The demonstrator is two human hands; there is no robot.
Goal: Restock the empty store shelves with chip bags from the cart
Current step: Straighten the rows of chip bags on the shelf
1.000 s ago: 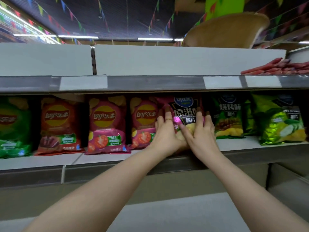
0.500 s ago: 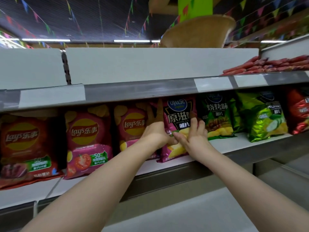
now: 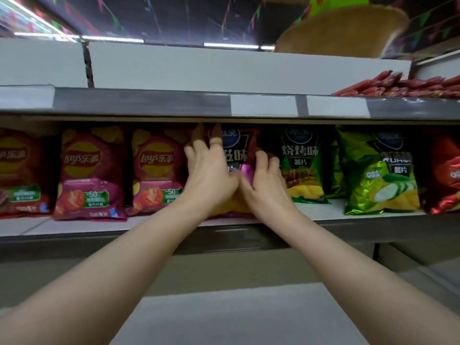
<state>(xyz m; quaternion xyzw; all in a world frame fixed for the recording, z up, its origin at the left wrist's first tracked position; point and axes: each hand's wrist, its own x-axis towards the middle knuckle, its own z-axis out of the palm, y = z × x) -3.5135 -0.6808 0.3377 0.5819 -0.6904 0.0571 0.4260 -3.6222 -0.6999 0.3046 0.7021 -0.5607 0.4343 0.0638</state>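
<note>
We press the magenta chip bag [image 3: 239, 155] upright on the shelf [image 3: 348, 215], left hand [image 3: 211, 178] and right hand [image 3: 267, 185] both flat against its front, fingers spread.

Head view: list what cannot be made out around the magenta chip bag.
- Magenta chip bag: its lower front is covered by the left hand and right hand.
- Grip: fingertips are lost against the bag, so pinch or push is unclear.
- Red bag: cut off by the right edge.
- Cart: out of frame.
</note>
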